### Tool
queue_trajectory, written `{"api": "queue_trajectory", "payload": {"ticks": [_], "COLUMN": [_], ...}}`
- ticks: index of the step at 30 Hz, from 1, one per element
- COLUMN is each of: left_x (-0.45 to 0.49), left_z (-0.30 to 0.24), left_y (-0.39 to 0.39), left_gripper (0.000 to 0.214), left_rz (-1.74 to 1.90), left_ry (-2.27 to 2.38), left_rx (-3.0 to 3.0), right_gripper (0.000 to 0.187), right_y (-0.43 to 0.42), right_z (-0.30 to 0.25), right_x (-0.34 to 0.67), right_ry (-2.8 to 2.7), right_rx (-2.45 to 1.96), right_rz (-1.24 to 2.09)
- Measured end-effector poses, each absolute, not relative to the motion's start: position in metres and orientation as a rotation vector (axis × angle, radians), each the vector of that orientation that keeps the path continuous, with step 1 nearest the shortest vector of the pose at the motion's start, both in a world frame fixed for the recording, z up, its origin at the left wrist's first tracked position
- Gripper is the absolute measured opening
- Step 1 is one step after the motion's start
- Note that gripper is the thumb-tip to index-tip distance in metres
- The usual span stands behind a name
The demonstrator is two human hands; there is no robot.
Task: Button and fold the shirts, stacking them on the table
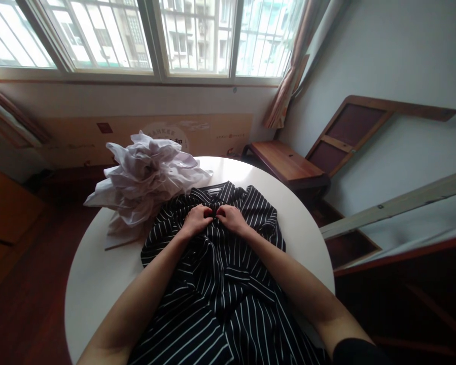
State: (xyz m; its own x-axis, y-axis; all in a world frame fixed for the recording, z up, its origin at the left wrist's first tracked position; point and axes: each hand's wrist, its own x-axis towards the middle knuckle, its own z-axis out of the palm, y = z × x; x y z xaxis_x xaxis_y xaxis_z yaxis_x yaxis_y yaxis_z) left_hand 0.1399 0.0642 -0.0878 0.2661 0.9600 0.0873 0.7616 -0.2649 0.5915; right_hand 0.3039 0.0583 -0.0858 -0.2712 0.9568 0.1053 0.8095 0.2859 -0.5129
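Observation:
A black shirt with white stripes lies spread over the round white table, its collar toward the window and its lower part toward me. Just below the collar, my left hand pinches the front placket from the left. My right hand grips the same placket from the right, fingertips close to those of the left. Between the thumbs the cloth is bunched, and any button there is too small to make out. Under my forearms the fabric is wrinkled.
A heap of crumpled white cloth sits on the table's far left. Behind the table, a large cardboard panel leans below the barred window. A wooden bench stands at the back right, and a pale wooden beam slants along the right.

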Motion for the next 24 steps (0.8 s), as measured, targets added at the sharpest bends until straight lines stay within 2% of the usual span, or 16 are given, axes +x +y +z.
{"api": "queue_trajectory", "payload": {"ticks": [7,14,24], "left_x": [0.143,0.147,0.158], "left_z": [-0.091,-0.089,-0.079], "left_y": [0.06,0.062,0.051], "left_gripper": [0.023,0.016,0.015], "left_rz": [0.698,1.049,1.217], "left_ry": [1.489,1.366,1.43], "left_rx": [2.082,1.778,1.784], "right_gripper": [0.01,0.009,0.011], "right_y": [0.057,0.049,0.041], "right_z": [-0.092,-0.091,-0.087], "right_x": [0.297,0.298,0.29], "right_ry": [-2.027,-1.778,-1.696], "right_rx": [-1.642,-1.397,-1.496], "right_rz": [0.516,0.632,0.469]}}
